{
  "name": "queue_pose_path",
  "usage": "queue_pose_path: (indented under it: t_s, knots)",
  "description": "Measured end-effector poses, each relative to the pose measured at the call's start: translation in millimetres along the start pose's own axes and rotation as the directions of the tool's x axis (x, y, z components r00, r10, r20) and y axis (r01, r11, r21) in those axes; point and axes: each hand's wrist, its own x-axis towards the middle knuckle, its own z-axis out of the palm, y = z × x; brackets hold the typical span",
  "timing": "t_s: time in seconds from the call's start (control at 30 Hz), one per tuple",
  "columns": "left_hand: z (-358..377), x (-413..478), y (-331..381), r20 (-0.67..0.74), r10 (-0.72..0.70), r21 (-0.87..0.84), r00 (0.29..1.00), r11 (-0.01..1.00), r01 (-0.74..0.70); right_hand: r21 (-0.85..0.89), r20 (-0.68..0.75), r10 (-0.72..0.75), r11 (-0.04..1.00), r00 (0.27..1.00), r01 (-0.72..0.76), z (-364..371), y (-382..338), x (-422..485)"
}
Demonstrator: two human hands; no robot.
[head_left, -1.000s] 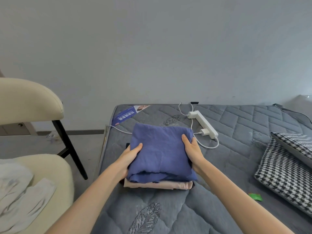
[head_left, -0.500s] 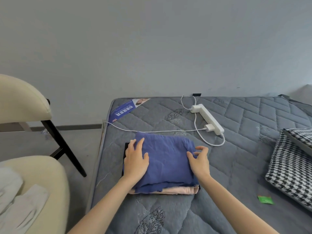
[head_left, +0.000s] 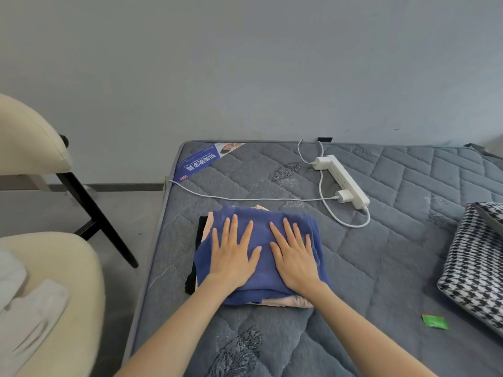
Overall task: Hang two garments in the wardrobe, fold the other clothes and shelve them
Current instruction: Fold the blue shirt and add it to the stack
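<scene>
A folded blue garment (head_left: 262, 224) tops a small stack on the grey quilted mattress (head_left: 381, 268). Under it lies a folded pink garment (head_left: 283, 302), whose edge shows at the front and back left. A black garment (head_left: 193, 273) peeks out at the stack's left side. My left hand (head_left: 234, 254) lies flat on the blue garment with fingers spread and straight. My right hand (head_left: 295, 254) presses flat beside it, fingers spread too. Neither hand grips any cloth.
A white power strip (head_left: 344, 180) with a charger and cable (head_left: 245, 198) lies behind the stack. A houndstooth pillow (head_left: 479, 268) sits at the right, a green wrapper (head_left: 434, 321) near it. A cream chair (head_left: 30, 137) holding pale cloth (head_left: 24, 306) stands at the left.
Earlier both hands held the blue garment by its sides above the pink one. They set it down on the stack, moved inward, and now press flat on its top.
</scene>
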Motion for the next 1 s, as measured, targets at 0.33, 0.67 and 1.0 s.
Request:
queue_pose_path:
  t_s: [0.33,0.67,1.0]
  knots:
    - [17,0,-13,0.055,0.002,-0.13,0.998,0.992,0.006,0.08,0.016,0.083,0.993,0.996,-0.084,16,11,4]
    - [-67,-32,-33,-0.015,-0.044,-0.255,0.999,0.966,0.039,-0.046,-0.32,-0.041,0.999,0.946,0.028,-54,-32,-8]
    - [-144,-105,-90,-0.281,-0.143,-0.297,0.949,0.953,0.056,0.175,-0.421,-0.294,0.902,0.858,0.394,-92,-143,-33]
